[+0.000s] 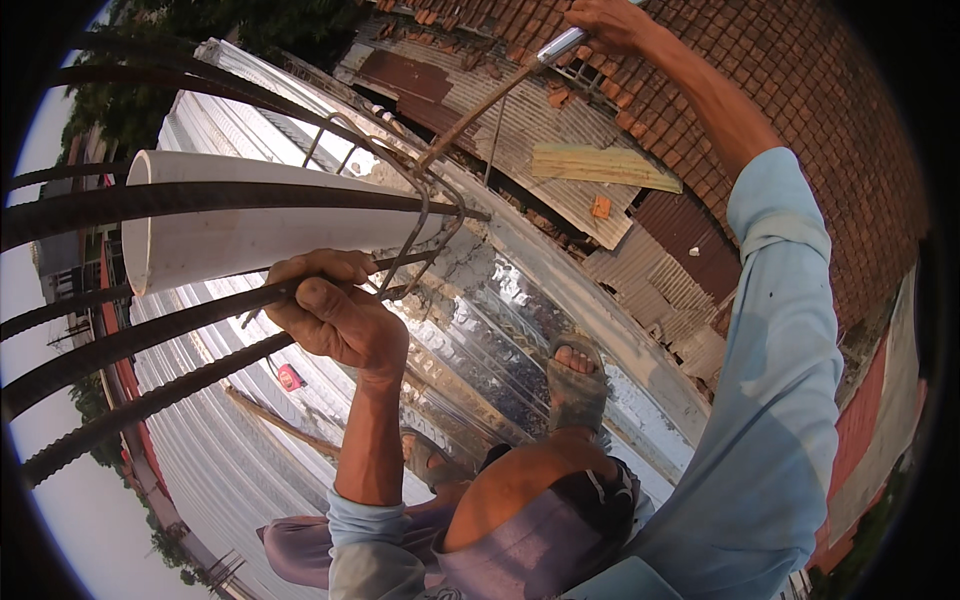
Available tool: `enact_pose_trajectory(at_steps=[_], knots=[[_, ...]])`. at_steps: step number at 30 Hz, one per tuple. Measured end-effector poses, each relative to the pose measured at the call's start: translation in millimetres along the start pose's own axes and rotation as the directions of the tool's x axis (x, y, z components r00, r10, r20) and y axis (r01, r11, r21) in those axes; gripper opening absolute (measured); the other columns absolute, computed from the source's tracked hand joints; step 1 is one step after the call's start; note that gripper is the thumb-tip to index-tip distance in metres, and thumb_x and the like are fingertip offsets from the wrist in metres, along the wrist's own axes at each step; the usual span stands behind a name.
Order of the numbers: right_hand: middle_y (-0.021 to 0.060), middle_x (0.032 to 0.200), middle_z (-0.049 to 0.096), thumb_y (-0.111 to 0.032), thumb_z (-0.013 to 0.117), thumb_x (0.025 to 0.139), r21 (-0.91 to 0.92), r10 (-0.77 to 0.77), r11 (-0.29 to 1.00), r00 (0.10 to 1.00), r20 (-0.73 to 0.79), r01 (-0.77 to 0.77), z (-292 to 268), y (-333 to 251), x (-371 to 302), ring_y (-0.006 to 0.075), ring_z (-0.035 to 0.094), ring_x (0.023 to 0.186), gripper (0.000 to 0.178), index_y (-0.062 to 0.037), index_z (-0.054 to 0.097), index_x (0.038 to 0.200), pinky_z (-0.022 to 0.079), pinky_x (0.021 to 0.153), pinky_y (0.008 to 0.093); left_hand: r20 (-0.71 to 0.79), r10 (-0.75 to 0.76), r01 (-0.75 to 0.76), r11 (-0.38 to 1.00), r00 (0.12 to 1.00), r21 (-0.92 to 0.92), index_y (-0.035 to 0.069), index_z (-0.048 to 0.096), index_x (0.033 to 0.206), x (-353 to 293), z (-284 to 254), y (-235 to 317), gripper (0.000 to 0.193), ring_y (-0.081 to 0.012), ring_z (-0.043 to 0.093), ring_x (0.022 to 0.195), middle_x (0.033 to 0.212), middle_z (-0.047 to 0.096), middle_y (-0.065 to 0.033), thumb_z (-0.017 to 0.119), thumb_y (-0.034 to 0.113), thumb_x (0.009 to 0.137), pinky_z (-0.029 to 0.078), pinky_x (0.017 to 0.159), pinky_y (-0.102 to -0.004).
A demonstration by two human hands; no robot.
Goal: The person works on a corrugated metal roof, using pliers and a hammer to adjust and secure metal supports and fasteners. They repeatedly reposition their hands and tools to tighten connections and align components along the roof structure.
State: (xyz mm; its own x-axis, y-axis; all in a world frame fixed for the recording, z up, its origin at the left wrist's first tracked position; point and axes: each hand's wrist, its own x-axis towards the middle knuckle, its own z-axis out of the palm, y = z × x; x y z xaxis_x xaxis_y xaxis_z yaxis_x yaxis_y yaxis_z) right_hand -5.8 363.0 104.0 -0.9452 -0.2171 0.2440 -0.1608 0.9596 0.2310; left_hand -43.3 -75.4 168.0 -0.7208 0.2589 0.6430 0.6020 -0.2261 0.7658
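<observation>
My left hand (338, 312) is closed around a dark ribbed rebar (150, 345), one of several long bars running in from the left. Up at the top right, my right hand (612, 24) grips the silver sleeve of a long rusty bar (478, 112). The low end of that bar meets the bent wire stirrups (428, 212), which loop around the rebars. Directly behind my left hand lies a wide white pipe (250, 215). Another thick rebar (230, 198) crosses in front of the pipe and ends near the stirrups.
A shiny corrugated metal roof (235, 465) lies under my sandalled feet (577, 385). On it are a red tape measure (290, 377) and a wooden stick (275, 420). A concrete ledge (600, 325) borders it, with rusty sheets (590, 100) and a tiled roof (810, 110) beyond.
</observation>
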Motion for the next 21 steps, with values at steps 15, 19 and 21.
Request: enact_pose_trajectory(at_steps=[15,19,21], knots=[[0.0086,0.075,0.057,-0.014,0.077,0.074,0.035,0.054,0.998,0.997,0.056,-0.056,32.8,-5.7,-41.5,0.0305,0.064,0.071,0.027,-0.0073,0.054,0.087,0.053,0.063,0.0441,0.029,-0.013,0.013,1.0,0.999,0.015,0.01,0.042,0.115,-1.4,-2.9,-4.1,0.028,-0.0084,0.045,0.061,0.074,0.049,-0.0033,0.038,0.037,0.108,0.043,0.054,-0.0239],[0.0092,0.075,0.057,-0.013,0.076,0.073,0.054,0.082,0.995,0.996,0.027,-0.083,42.9,-10.4,-48.4,0.0311,0.064,0.072,0.027,-0.0073,0.054,0.086,0.053,0.064,0.0444,0.047,-0.005,0.004,1.0,0.999,0.013,0.01,0.042,0.115,-1.3,-5.5,-4.7,0.028,-0.0084,0.045,0.062,0.074,0.05,-0.0033,0.038,0.037,0.108,0.043,0.055,-0.0237],[0.0091,0.076,0.059,-0.012,0.076,0.072,0.047,0.145,0.988,0.988,0.047,-0.148,63.8,-0.6,-64.1,0.031,0.065,0.073,0.026,-0.0074,0.054,0.086,0.053,0.064,0.0441,0.056,-0.005,0.005,1.0,0.998,0.0,0.011,0.042,0.115,-1.1,-1.6,-6.0,0.028,-0.0084,0.044,0.063,0.074,0.05,-0.0034,0.039,0.037,0.108,0.043,0.056,-0.0236]])
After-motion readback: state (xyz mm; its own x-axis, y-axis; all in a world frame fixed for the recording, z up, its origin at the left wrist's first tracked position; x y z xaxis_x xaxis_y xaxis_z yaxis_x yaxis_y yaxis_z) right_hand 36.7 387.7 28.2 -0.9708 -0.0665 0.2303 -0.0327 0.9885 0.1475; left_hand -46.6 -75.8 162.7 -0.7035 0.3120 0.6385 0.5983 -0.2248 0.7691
